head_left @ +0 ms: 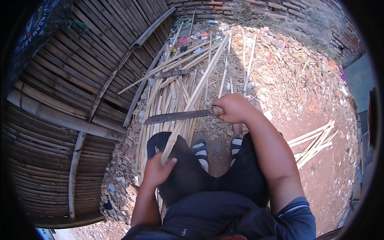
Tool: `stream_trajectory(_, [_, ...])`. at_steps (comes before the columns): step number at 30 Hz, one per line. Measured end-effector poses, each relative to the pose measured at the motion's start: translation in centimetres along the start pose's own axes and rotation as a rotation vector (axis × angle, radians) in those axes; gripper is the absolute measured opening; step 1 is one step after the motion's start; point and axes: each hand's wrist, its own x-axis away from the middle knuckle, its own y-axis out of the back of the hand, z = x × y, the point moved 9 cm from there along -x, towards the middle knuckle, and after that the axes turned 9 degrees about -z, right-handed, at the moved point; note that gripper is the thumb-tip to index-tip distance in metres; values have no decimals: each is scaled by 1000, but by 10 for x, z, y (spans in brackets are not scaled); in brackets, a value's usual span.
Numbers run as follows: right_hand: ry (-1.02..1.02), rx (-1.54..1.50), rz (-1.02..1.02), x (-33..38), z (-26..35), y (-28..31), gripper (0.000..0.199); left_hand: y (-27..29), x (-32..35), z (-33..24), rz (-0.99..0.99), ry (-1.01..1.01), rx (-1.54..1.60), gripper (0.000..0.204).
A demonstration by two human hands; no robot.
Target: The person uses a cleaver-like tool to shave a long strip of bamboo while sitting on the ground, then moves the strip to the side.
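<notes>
My left hand (157,169) is closed around the near end of a long, pale bamboo strip (199,89), beside my left knee. The strip slants away from me, up and to the right, over other strips. In my right hand (231,109) is the wooden handle of a machete (176,117). Its long dark blade points left and crosses the strip above my knees; whether the two touch, I cannot tell. Many loose bamboo strips (154,116) lie lengthwise on the ground at my left, under and beyond the blade.
A slatted bamboo wall (76,76) stands close on my left. Ahead, a brick wall (276,9) bounds rubble and dry shavings (296,72). A small bundle of strips (316,142) lies on the dirt at right. My sandalled feet (201,154) are below the blade.
</notes>
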Motion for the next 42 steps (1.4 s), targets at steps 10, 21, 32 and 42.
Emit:
stream_trajectory(10, [-347,-120,-236,3,-78,32,41,2,3,0,-38,0,41,36])
stream_trajectory(21, [183,0,-78,1,18,-4,31,-1,4,12,3,71,88,35])
stream_trajectory(32, [-428,-16,-453,15,-86,47,44,-2,0,8,19,69,24,40])
stream_trajectory(42, [151,2,-50,-1,28,7,28,2,5,7,-31,73,-14,41])
